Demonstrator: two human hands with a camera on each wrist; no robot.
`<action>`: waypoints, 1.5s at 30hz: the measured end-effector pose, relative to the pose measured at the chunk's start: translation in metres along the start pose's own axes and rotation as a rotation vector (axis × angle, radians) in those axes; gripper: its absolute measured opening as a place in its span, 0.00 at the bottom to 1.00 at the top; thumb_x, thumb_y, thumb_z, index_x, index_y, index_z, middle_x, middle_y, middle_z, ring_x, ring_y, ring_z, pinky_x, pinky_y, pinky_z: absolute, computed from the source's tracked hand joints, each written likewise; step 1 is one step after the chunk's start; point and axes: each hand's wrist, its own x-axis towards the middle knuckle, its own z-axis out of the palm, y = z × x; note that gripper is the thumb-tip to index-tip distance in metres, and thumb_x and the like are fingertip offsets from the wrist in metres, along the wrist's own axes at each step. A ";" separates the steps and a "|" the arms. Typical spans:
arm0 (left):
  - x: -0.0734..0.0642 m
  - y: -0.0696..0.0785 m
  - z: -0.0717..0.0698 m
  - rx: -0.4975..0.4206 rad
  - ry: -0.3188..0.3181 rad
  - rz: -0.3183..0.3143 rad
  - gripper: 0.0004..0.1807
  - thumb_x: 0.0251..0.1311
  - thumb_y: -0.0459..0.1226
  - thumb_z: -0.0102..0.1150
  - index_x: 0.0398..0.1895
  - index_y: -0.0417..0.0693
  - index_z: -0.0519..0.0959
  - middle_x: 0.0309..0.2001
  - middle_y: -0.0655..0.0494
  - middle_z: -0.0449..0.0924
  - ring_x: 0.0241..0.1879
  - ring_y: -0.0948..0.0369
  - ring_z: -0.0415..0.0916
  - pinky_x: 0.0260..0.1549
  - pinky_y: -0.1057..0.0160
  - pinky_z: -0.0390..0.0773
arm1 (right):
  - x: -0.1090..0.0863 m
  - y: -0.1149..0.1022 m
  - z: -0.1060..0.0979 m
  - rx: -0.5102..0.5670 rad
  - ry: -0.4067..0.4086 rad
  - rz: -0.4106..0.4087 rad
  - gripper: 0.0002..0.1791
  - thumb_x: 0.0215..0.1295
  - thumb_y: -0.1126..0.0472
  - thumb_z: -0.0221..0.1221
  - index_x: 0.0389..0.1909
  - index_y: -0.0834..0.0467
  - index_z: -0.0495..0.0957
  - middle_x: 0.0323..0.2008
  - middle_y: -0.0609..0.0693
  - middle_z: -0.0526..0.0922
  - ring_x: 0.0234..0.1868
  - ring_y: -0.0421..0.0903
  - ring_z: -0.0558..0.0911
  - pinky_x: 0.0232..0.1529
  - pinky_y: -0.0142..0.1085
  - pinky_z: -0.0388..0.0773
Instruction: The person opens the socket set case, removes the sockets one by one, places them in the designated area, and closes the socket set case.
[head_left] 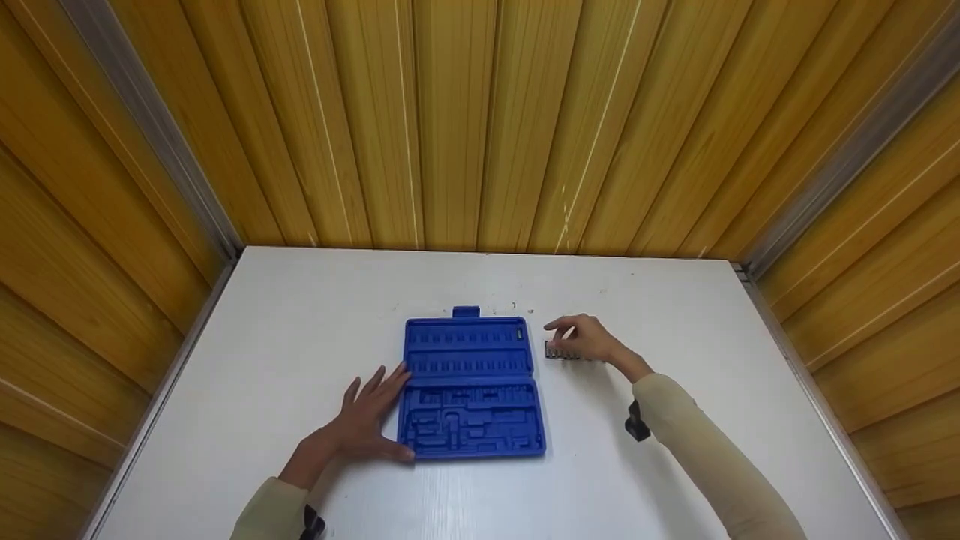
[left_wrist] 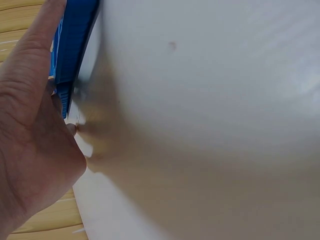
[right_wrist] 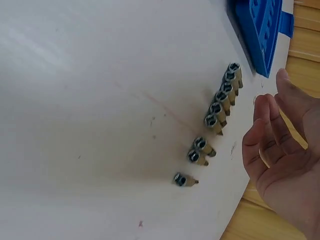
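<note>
An open blue plastic case [head_left: 471,379] lies flat on the white table, its moulded slots facing up. One small dark piece [head_left: 519,334] sits in a slot at its upper right. With spread fingers my left hand [head_left: 367,424] rests against the case's left edge, the thumb at the lower left corner; the left wrist view shows the palm [left_wrist: 40,130] beside the blue side. My right hand [head_left: 589,337] hovers by a row of small metal sockets [right_wrist: 222,97], fingers loosely bent, nothing visible between them. Several sockets stand close together; a pair [right_wrist: 200,151] and a single socket [right_wrist: 185,180] are apart.
The white table [head_left: 315,315] meets yellow wood-patterned panels [head_left: 450,127] at the back and sides. Metal posts [head_left: 157,127] mark the back corners. A blue latch tab [head_left: 466,310] sticks out from the case's far edge.
</note>
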 end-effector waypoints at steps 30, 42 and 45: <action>-0.004 0.009 -0.001 -0.013 -0.026 -0.021 0.75 0.36 0.66 0.79 0.84 0.50 0.46 0.85 0.52 0.39 0.83 0.39 0.32 0.74 0.30 0.30 | 0.051 -0.043 0.043 -0.431 -0.008 0.302 0.18 0.69 0.60 0.65 0.56 0.64 0.83 0.49 0.60 0.86 0.48 0.54 0.84 0.52 0.53 0.83; -0.002 0.002 -0.001 -0.001 -0.026 -0.024 0.76 0.36 0.66 0.79 0.84 0.50 0.45 0.85 0.51 0.38 0.83 0.39 0.32 0.75 0.30 0.29 | 0.058 -0.037 0.049 -0.310 0.036 0.267 0.13 0.68 0.63 0.65 0.51 0.60 0.79 0.42 0.57 0.82 0.40 0.50 0.79 0.46 0.50 0.80; -0.001 0.001 -0.002 0.003 -0.028 -0.026 0.76 0.36 0.68 0.78 0.84 0.51 0.45 0.85 0.52 0.38 0.83 0.40 0.31 0.75 0.31 0.29 | 0.058 -0.035 0.051 -0.293 0.071 0.237 0.09 0.68 0.64 0.65 0.47 0.59 0.81 0.43 0.57 0.83 0.44 0.52 0.81 0.49 0.51 0.81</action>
